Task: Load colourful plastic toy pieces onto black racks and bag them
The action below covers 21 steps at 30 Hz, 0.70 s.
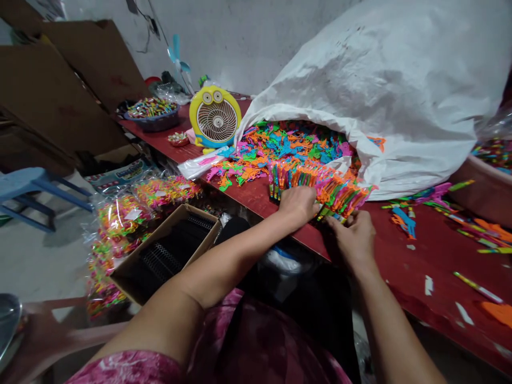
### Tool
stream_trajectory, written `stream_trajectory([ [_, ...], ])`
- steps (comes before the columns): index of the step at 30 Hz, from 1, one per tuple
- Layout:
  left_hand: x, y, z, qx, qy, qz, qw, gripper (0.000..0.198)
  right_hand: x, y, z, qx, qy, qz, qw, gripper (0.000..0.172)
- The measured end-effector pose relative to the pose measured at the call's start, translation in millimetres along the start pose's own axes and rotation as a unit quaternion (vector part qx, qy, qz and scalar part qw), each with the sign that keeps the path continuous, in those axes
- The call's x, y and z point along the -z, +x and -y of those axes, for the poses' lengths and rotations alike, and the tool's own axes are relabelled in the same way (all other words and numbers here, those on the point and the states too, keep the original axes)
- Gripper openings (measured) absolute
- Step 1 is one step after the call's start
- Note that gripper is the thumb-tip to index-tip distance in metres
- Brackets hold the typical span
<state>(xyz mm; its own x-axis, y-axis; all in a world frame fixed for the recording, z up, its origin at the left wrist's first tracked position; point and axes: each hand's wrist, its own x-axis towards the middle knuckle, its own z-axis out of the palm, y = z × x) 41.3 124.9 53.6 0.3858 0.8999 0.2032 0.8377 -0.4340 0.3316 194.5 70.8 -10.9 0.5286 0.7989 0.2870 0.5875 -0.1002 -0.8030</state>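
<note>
Row of colourful toys (320,184) is lying just beyond your fingers (363,221); your left hand (298,205) is touching it, fingers bent, whether clamped I cannot tell; your right hand (354,234) is pinching its near edge.

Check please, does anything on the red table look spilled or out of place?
Loose coloured pieces spill from the white sack onto the red table, unlike the tightly packed row nearby. White scraps at right look like stray litter.
</note>
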Motion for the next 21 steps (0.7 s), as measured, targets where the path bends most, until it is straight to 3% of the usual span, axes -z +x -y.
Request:
stream_trajectory([
  [5,-32.6,-25.5,17.8,-0.015,-0.066,-0.068,0.995,0.016,-6.8,-20.8,-0.5,0.042,-0.014,-0.011,0.999,0.046],
  [9,-54.4,-31.1,28.3,-0.040,-0.153,-0.139,0.978,0.011,-11.8,-26.1,-4.3,0.051,-0.023,-0.014,0.998,0.044],
  [17,-85.4,-31.0,33.4,-0.042,-0.265,-0.212,0.940,0.007,-17.3,-32.7,-6.7,0.075,-0.059,-0.003,0.995,0.039],
  [21,-91.2,-32.6,31.7,-0.019,-0.304,-0.225,0.926,0.009,-4.0,-35.5,-3.1,0.057,-0.016,0.043,0.997,0.040],
])
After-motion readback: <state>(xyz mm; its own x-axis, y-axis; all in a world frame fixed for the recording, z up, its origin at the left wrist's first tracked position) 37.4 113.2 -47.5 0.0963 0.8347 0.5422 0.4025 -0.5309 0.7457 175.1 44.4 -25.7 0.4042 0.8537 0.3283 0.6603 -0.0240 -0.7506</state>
